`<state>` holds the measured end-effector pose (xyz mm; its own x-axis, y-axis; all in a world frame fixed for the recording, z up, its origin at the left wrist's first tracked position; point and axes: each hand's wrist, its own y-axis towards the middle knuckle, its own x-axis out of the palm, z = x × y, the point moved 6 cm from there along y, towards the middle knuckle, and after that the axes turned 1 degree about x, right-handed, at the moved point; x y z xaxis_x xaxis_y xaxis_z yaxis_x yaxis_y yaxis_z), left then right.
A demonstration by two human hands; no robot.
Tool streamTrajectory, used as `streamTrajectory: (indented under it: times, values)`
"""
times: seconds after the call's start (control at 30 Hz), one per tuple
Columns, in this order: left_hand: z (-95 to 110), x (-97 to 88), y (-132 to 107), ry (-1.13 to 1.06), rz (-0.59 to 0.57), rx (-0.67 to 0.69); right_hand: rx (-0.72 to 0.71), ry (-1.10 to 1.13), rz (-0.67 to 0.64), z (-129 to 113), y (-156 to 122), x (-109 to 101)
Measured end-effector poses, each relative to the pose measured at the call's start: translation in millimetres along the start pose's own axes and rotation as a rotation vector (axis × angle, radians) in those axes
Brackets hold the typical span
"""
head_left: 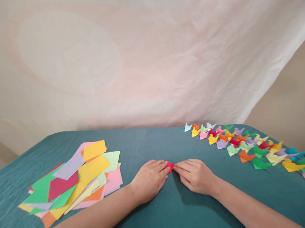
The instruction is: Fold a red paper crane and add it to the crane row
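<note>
A small piece of folded red paper (pixel 170 166) lies on the teal-covered table, between my two hands. From its left side, my left hand (pixel 151 179) holds it against the cloth, fingers together and covering part of it. My right hand (pixel 195 175) pinches the right corner with thumb and fingertips closed. Since fingers hide some of the paper, its full folded shape cannot be made out.
To the left lies a loose, overlapping pile of coloured paper sheets (pixel 93 170). Rows of folded paper birds (pixel 260 151) in many colours stand along the table's right side. A pale cloth (pixel 145 58) hangs behind the table (pixel 150 145).
</note>
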<state>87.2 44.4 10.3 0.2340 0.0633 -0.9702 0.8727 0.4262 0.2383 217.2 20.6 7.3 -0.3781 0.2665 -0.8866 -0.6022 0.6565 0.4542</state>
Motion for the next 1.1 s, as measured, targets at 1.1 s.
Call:
streamTrajectory:
  times: [1.1]
  values:
    - [0.4,3.1,-0.2,0.007,-0.014,0.015,-0.031,-0.15,-0.083,-0.5,3.6,5.2]
